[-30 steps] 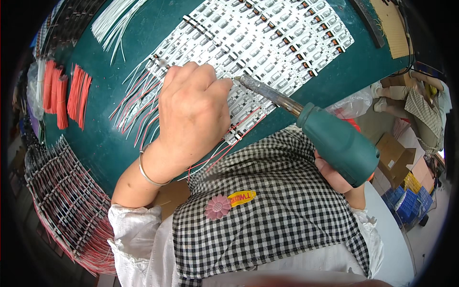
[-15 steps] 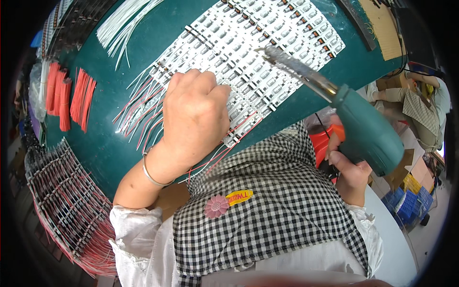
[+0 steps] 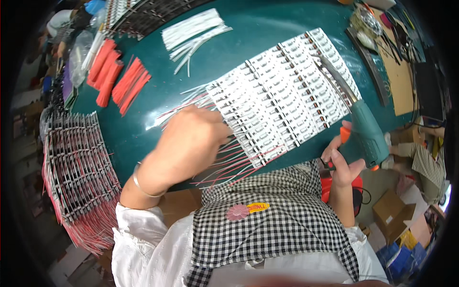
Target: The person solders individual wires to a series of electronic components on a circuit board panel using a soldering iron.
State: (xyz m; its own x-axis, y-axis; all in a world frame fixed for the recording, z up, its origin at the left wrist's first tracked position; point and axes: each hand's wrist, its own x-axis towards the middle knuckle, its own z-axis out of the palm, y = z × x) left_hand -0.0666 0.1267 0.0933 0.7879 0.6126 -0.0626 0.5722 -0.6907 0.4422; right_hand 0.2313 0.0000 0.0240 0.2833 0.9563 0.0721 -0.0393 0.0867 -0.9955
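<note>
A white panel of small circuit boards point(image 3: 267, 100) lies on the green table, with rows of dark and metallic parts on it. Thin red and white wires point(image 3: 229, 160) stick out from its left edge. My left hand point(image 3: 193, 138), slightly blurred, is closed over these wires beside that edge. Its curled fingers hide what they pinch. My right hand point(image 3: 342, 162) grips a green soldering gun point(image 3: 366, 134) with an orange trigger. The gun's metal barrel points away from me, and its tip is over the right part of the panel.
Bundles of red wires point(image 3: 131, 86) and white wires point(image 3: 191, 33) lie on the far left. Wired boards point(image 3: 79, 167) hang in a stack at the left edge. A dark bar point(image 3: 368, 64) and brown board point(image 3: 394, 81) are at right. Another person point(image 3: 425, 162) sits beyond.
The view has shifted, showing more of the table. My left hand has drawn left off the panel's edge. The soldering gun has moved right, farther from my left hand.
</note>
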